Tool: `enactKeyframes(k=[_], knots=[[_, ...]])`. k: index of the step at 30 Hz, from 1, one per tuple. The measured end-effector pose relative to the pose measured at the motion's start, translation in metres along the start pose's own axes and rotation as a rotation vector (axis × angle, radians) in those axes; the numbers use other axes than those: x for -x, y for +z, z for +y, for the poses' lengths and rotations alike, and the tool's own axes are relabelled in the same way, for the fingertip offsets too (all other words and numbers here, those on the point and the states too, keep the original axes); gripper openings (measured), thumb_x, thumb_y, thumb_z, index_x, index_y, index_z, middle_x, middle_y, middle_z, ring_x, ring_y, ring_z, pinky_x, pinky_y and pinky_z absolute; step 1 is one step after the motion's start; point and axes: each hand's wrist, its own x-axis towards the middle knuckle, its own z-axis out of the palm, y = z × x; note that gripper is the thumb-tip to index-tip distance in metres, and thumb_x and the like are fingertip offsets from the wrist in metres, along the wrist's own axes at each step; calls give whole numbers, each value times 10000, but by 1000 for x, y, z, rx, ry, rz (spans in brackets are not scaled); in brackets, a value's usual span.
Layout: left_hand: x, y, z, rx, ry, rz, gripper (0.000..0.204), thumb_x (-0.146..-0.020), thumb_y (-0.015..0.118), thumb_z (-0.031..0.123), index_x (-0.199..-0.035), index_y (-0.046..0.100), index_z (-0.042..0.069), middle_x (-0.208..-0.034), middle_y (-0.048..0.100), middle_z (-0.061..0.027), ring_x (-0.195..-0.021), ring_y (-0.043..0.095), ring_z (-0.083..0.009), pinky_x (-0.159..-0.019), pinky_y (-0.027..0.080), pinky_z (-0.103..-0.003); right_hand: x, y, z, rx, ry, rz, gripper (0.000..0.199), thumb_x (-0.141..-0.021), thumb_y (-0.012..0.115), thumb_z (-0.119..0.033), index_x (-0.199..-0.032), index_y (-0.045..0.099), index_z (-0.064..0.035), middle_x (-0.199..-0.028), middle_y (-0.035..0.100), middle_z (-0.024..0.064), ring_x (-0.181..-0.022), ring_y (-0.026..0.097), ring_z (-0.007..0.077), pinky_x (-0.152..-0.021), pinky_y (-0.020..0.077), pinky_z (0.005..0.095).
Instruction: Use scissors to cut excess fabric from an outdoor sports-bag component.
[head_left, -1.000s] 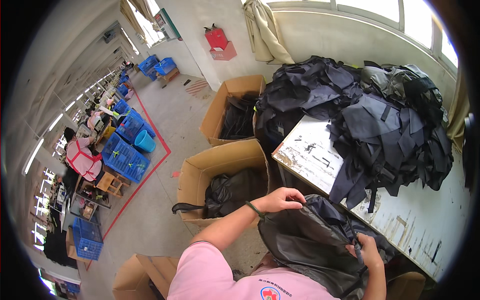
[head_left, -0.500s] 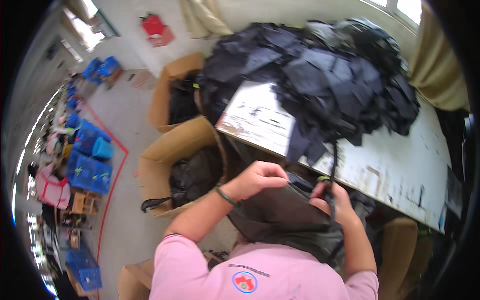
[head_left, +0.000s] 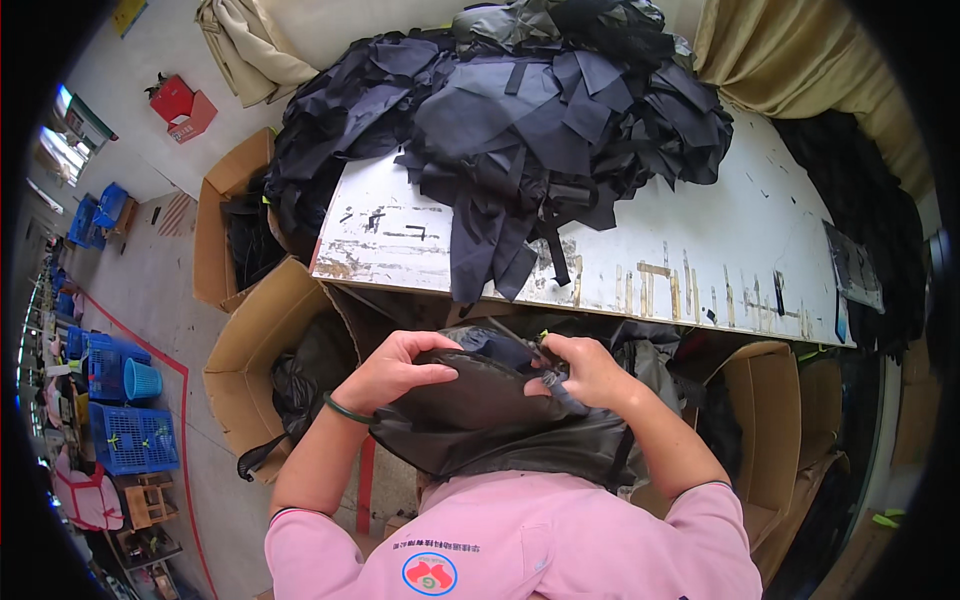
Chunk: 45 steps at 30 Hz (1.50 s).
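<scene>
A dark grey fabric piece (head_left: 455,405), shaped like an open bag, hangs between my hands in front of my chest. My left hand (head_left: 400,372) is closed on its left edge, thumb and fingers pinching the rim. At the opposite side, my right hand (head_left: 588,372) is closed round a bunched part of the fabric. A small yellow-green bit shows by its fingertips; what that belongs to cannot be made out. Bluish dark material shows inside the opening. Beyond the hands, a big heap of black fabric pieces (head_left: 500,120) lies on the white worktable (head_left: 640,250), some hanging over its front edge.
Two cardboard boxes with dark material, a near one (head_left: 245,370) and a far one (head_left: 215,230), stand left of the table. Another carton (head_left: 765,430) is at the right below the table edge. Blue crates (head_left: 130,437) line the floor at the far left.
My view has turned, so the table and heap sit further left and higher in it. Both hands still hold the fabric, which now shows its opening more widely.
</scene>
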Motion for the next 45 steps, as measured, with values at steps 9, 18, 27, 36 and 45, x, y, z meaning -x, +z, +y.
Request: enactKeyframes(k=[9,18,27,36,45], knots=[[1,2,-2,60,51,0,268,-855,695,-32,-1123,697,-23,-1033,685,-17,-935,625,-73,-859,503,-219,-2,-10,-12,307,-102,-60,558,-672,828,-567,-821,601,-80,-709,604,83,-726,618,315,-674,439,395],[5,2,-3,20,81,12,241,-856,692,-36,-1096,699,-24,-1020,668,-2,-951,614,-72,-872,496,-225,0,-1,-6,317,-136,-77,544,-692,813,-572,-803,577,-95,-701,608,91,-714,620,329,-682,440,396],[10,19,2,17,101,74,273,-864,703,7,-1134,664,-12,-1038,675,-7,-957,603,-68,-866,496,-239,-18,1,-33,-126,-138,44,488,-664,912,-331,-898,605,-31,-760,619,100,-684,600,254,-629,468,345],[53,99,-39,-697,145,-328,373,-899,688,426,-862,693,55,-840,694,-151,-773,663,-316,-678,492,-401,-60,-57,-119,-329,-239,258,234,-800,793,-96,-894,599,-7,-729,544,-17,-672,484,62,-588,398,247],[-10,124,-103,-154,218,130,382,-904,703,336,-984,691,-38,-912,701,-195,-903,629,-145,-762,474,-391,-87,-155,-238,314,-1112,796,244,-919,591,-84,-1102,704,32,-1144,694,131,-1097,634,212,-965,469,316]])
